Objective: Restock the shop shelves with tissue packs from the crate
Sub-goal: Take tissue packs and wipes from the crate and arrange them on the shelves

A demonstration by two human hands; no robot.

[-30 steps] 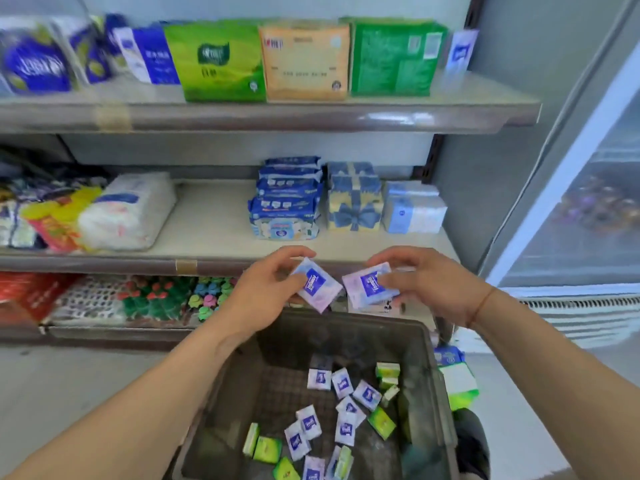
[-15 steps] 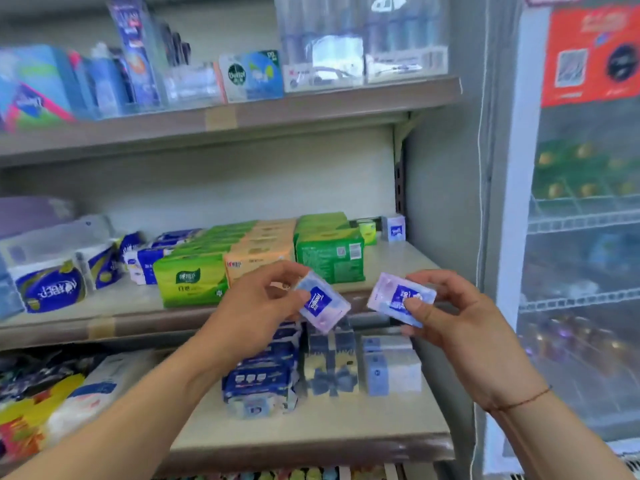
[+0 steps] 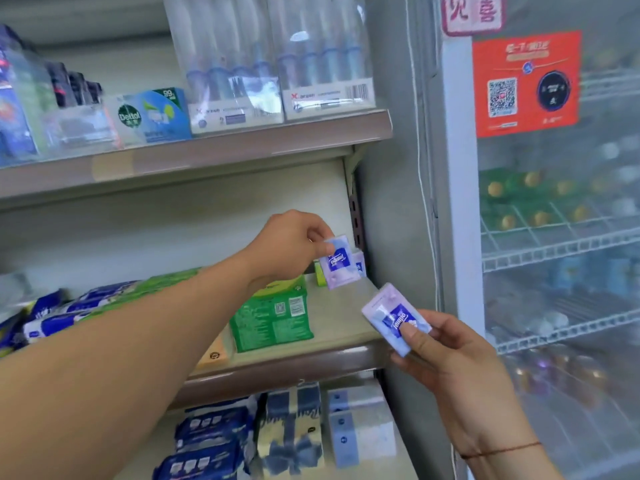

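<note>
- Your left grip (image 3: 294,245) pinches a tissue pack (image 3: 338,268) by its top edge, hanging over the right end of the shelf (image 3: 341,317).
- Your right grip (image 3: 453,362) holds a second pack (image 3: 393,318) near the shelf's front edge.

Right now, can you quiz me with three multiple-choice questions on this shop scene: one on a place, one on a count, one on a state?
1. Where is the left pack, held by the left grip?
A) over the middle shelf's right end
B) on the floor
C) down in a crate

2. How many small packs are held in all?
A) one
B) two
C) four

3. What is the right grip doing?
A) hanging empty
B) pressing the shelf
C) pinching the right pack

Answers:
1 A: the pack hangs just above that shelf, near its back corner.
2 B: one pack sits in each grip.
3 C: thumb and fingers clamp the pack, in front of the shelf edge.
</note>
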